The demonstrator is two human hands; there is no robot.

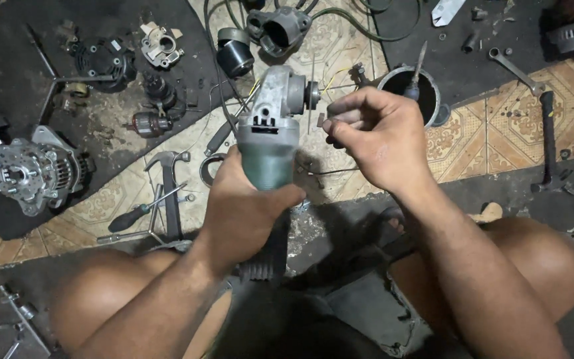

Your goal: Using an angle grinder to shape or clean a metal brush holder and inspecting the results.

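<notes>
Single head-worn view, looking steeply down over bent knees. Close on both hands at centre. Beyond them, tiled floor (493,133) strewn with tools and parts, reaching the frame's top.

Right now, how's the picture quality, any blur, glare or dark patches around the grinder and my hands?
Head view: the green angle grinder and both hands, left hand and right hand, are sharp and evenly lit; no strong glare; the lower frame between the knees is in deep shadow; the small part in the right fingers is too small to make out; edges bend slightly, wide-angle.
</notes>
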